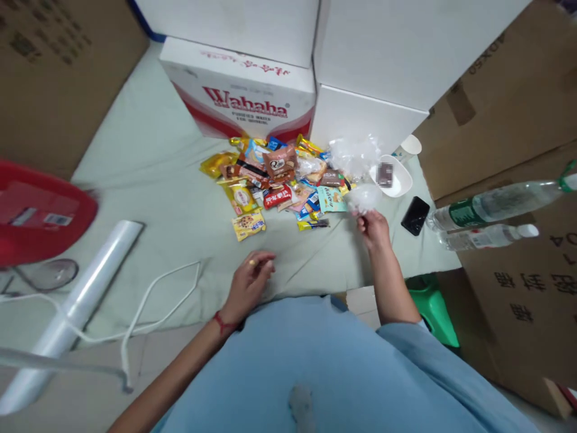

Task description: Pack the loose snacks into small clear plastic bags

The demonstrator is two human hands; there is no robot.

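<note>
My right hand [374,228] pinches the edge of a small clear plastic bag [364,198] at the right side of a pile of wrapped snacks [279,165]. A bigger heap of clear plastic bags [356,153] lies just behind it. Nothing shows in my left hand [253,273], which rests near the table's front edge with its fingers loosely bent and the thumb apart. Closest to that hand is a yellow cookie packet [249,225]. A mint-green packet [332,199] and a red packet [277,196] lie at the pile's front.
A Wahaha carton [243,90] stands behind the snacks. On the right are a white bowl [403,180], a paper cup [411,144], a black phone [415,216] and two water bottles [496,201] [489,237]. A plastic film roll [90,294], white cable [148,300] and red object [40,210] occupy the left.
</note>
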